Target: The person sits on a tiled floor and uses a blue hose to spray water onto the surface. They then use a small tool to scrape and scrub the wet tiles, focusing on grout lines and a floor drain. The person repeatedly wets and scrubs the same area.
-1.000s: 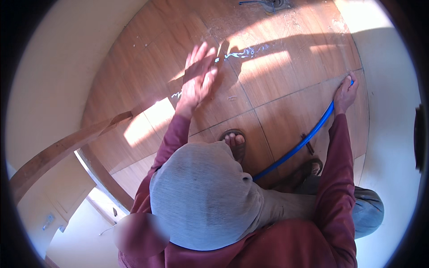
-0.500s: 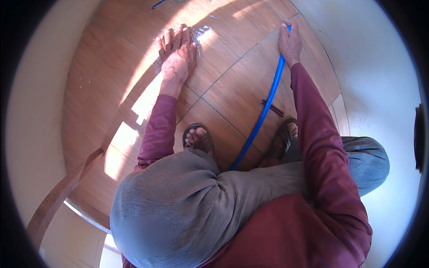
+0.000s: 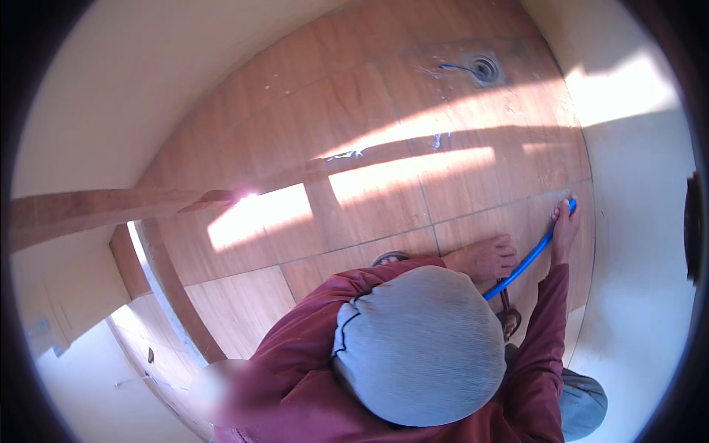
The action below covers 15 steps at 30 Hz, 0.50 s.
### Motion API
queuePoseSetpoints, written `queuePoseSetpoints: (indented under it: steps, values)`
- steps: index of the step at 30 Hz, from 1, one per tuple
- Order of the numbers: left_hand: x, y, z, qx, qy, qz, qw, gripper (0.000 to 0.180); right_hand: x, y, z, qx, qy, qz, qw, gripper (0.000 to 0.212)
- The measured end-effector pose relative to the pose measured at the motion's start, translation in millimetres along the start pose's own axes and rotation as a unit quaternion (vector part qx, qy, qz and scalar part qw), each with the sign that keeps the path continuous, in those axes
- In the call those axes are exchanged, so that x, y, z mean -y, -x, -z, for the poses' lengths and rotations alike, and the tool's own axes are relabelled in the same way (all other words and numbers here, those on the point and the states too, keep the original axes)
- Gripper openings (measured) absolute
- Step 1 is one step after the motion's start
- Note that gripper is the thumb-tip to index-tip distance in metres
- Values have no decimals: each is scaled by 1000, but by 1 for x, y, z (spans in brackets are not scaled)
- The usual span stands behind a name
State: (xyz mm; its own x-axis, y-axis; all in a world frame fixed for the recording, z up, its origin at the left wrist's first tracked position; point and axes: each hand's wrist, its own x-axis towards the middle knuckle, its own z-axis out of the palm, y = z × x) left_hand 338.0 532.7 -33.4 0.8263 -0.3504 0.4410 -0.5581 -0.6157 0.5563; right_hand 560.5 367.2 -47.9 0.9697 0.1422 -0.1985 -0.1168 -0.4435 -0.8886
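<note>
A blue hose (image 3: 529,261) runs from under my grey-trousered knee (image 3: 421,347) up to the right. My right hand (image 3: 566,230) is closed around its upper end, low by the right wall, with a short blue tip showing past the fingers. My left hand (image 3: 484,258) is beside the hose's middle, fingers apart and pointing toward it, with nothing visible in them. Whether the fingertips touch the hose I cannot tell. Thin reddish-brown sticks (image 3: 504,298) show partly below the hose, close to my right sandal (image 3: 509,322). My knee hides the hose's lower end.
A round floor drain (image 3: 484,69) lies at the far right, with a thin blue strip (image 3: 458,68) at it. Shiny scraps or wet spots (image 3: 346,155) lie on the wood-look tiles (image 3: 369,207). A wooden frame (image 3: 111,210) stands at left; a pale wall (image 3: 628,184) rises at right.
My view has swung, bringing the drain and doorway in. My left hand has left the shiny patch on the floor and come back beside the hose. My right hand keeps hold of the hose.
</note>
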Motion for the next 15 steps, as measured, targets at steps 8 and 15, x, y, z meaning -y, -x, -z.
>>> queuePoseSetpoints:
  steps: [8,15]
  values:
    - [-20,-6,-21,-137,-107,-18,985,13,62,9,16,25,-50,-90,994,32]
    - [5,14,27,-186,75,319,926,16,61,11,-2,63,227,23,971,40]
